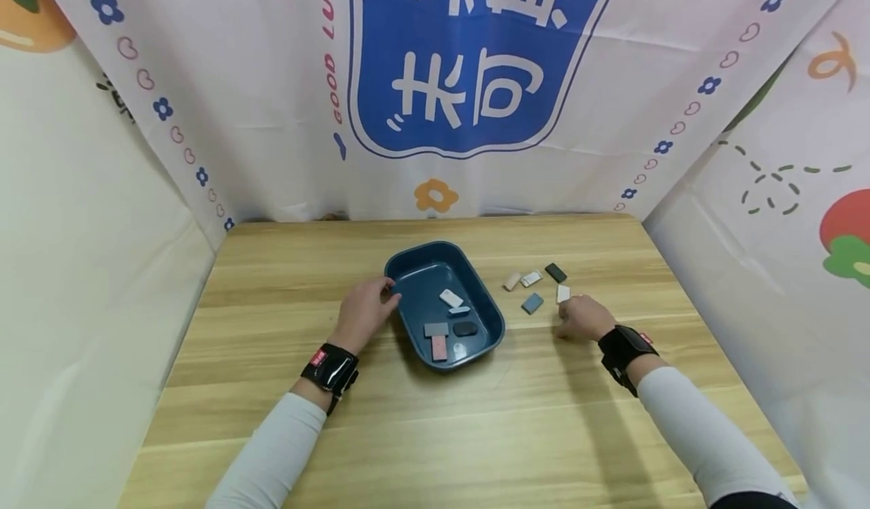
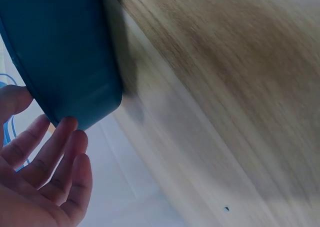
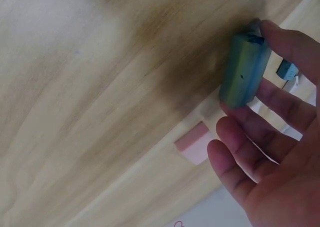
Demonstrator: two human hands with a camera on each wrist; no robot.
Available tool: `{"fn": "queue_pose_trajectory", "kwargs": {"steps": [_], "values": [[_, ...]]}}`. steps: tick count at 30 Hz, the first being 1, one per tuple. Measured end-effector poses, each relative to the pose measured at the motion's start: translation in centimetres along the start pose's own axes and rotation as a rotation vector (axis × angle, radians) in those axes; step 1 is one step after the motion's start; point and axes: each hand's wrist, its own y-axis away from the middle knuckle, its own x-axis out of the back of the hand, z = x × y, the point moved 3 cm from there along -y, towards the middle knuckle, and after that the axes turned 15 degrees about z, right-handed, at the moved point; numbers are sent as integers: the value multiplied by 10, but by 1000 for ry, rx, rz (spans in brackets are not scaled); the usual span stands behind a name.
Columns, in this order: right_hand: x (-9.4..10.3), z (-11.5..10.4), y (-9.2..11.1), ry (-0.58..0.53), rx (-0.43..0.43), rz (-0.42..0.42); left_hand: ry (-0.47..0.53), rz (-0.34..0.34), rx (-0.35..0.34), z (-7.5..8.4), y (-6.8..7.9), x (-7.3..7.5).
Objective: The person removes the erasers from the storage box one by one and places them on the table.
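A dark blue tray sits mid-table and holds several small flat blocks, among them a white one, a black one and a pink one. My left hand rests against the tray's left wall, its fingers nearly straight and only their tips touching. My right hand lies to the right of the tray. In the right wrist view its thumb and fingers pinch a small teal block standing on edge. In the head view a whitish block shows at its fingertips.
More small blocks lie loose on the wooden table right of the tray: beige, silvery, black and blue-grey. A pink block lies near my right palm. Printed cloth walls enclose the table on three sides.
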Motion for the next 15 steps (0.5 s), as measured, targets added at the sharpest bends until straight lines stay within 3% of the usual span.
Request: {"fn": "queue_pose_trajectory", "kwargs": {"steps": [6,11,15], "values": [[29,-23,-20,14,5,20,-8,18,-3,-3,4,4],[60,-74,-61,5,84,101,-18,29,5,-4,4,7],[62,-124,-87,21,153,128,-33,17,-29,0,2,5]]}}
